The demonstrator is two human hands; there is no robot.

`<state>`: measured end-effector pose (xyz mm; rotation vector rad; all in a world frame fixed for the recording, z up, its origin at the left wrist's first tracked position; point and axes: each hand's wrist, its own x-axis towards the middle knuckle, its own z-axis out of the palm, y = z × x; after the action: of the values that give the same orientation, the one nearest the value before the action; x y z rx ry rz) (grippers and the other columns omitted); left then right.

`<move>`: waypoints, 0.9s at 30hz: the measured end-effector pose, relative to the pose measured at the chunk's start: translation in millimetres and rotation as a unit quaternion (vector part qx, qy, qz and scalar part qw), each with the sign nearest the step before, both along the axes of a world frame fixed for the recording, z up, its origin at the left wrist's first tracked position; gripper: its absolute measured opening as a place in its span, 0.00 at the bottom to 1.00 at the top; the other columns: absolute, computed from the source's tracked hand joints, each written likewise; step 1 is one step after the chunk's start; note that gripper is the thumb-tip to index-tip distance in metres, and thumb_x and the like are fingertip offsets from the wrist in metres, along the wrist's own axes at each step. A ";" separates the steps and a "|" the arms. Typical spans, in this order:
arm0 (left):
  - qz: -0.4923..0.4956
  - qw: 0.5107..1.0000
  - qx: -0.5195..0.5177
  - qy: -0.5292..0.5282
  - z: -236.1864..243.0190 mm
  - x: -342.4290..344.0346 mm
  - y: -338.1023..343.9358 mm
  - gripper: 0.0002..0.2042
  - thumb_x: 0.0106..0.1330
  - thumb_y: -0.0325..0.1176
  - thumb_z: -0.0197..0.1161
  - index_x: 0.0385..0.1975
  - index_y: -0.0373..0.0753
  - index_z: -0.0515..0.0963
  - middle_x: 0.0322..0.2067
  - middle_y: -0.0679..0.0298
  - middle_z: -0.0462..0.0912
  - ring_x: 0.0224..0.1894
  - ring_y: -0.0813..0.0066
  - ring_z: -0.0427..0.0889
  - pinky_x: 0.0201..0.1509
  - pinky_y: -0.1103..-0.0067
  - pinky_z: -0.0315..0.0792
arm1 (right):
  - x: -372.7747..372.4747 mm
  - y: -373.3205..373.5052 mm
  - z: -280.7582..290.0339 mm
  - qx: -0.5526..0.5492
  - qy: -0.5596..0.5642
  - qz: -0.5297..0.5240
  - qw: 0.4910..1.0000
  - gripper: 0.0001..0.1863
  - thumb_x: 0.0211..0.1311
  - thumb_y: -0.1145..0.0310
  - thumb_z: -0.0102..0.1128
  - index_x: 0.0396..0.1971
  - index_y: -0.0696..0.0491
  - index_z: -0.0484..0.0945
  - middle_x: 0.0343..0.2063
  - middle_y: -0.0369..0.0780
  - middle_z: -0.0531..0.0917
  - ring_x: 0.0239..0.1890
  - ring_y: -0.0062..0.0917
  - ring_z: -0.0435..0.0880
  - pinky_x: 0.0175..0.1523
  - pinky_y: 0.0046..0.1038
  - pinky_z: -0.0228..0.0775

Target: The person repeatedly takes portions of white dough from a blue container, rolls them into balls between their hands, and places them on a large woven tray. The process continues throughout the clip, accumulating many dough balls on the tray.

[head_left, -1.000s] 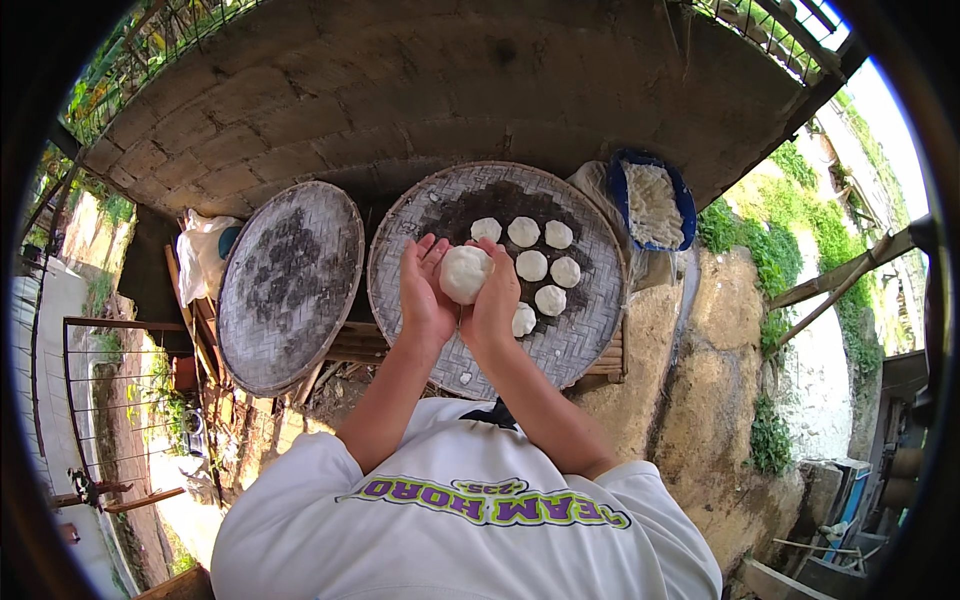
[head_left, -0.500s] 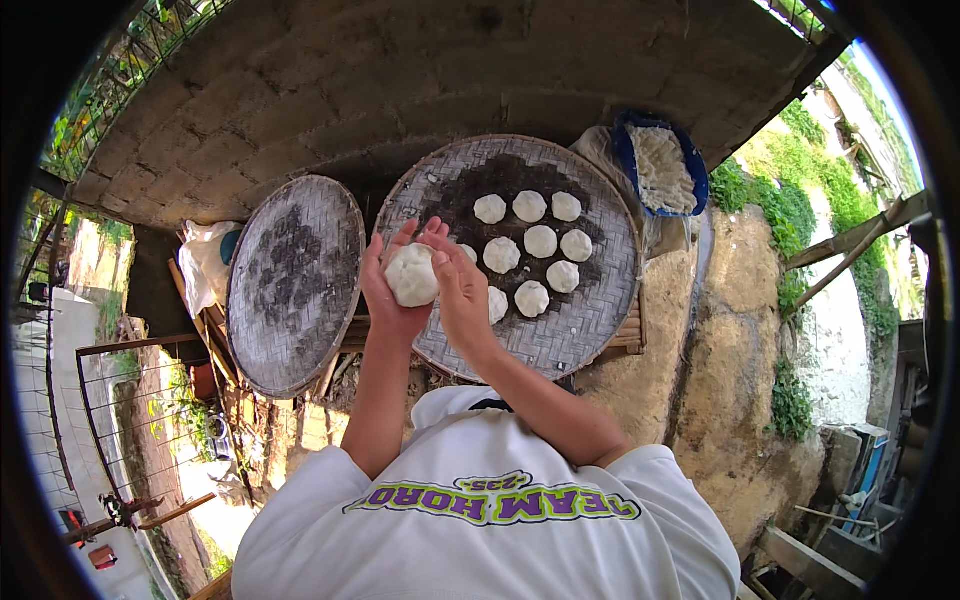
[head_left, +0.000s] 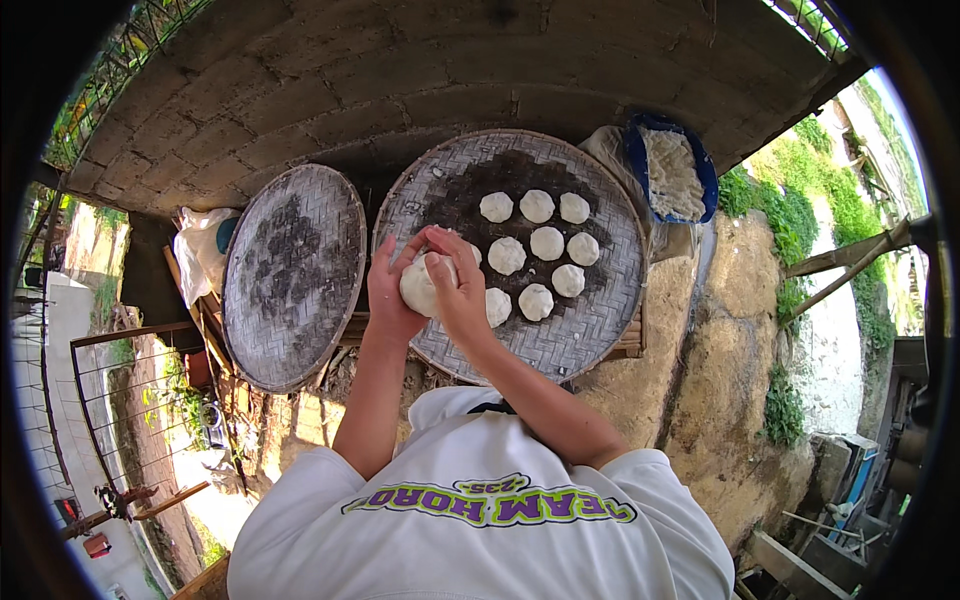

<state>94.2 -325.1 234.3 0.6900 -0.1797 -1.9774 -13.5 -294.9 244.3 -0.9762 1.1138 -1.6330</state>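
Note:
Between my two hands is a white dough ball (head_left: 417, 289), held above the left side of a large round woven tray (head_left: 610, 300). My left hand (head_left: 388, 292) cups the ball from its left side. Across the ball's right side and top, the fingers of my right hand (head_left: 457, 291) are wrapped and pressed close. Several similar lumpy white dough balls (head_left: 546, 243) lie in loose rows on the dark middle of the tray. My hands partly hide the ones at the left of these rows.
A second round woven tray (head_left: 292, 290), stained dark in its middle, leans at the left. Behind the large tray at the right stands a blue tub (head_left: 711, 190) of white, crumbly dough or flour (head_left: 675, 172). A block wall (head_left: 330, 100) rises along the far side.
My right hand has closed further over the dough ball, covering more of it. The fingers of both hands have come closer together. The view has shifted slightly.

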 end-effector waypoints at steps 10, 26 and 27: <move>-0.050 0.960 0.082 -0.262 -112.4 9.7 -14.4 0.18 0.74 0.45 0.59 0.55 0.41 0.78 0.48 0.63 0.84 0.50 0.71 0.83 0.56 0.74 0.76 | -2.4 -28.0 -123.2 0.288 0.031 0.075 0.954 0.31 0.73 0.54 0.60 0.66 0.60 0.69 0.56 0.43 0.79 0.60 0.27 0.76 0.65 0.32 0.69; -0.088 0.642 -0.098 -0.755 -227.0 -27.1 -175.4 0.27 0.74 0.44 0.58 0.69 0.41 0.67 0.67 0.46 0.66 0.66 0.47 0.72 0.66 0.57 0.70 | -84.7 -167.1 -196.7 0.344 0.146 0.099 0.922 0.26 0.76 0.49 0.51 0.59 0.53 0.79 0.53 0.39 0.82 0.55 0.24 0.78 0.60 0.28 0.67; -0.097 0.599 -0.084 -0.791 -234.2 -30.2 -176.7 0.28 0.73 0.44 0.59 0.70 0.40 0.65 0.68 0.44 0.64 0.67 0.42 0.70 0.67 0.55 0.69 | -102.9 -152.5 -196.7 0.341 0.090 0.098 0.931 0.25 0.77 0.49 0.50 0.60 0.53 0.78 0.54 0.40 0.82 0.57 0.23 0.79 0.60 0.29 0.69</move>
<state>64.0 -501.8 0.2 2.1630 -1.5052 -0.8609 -116.4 -447.4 47.6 -0.7437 1.5118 -0.8920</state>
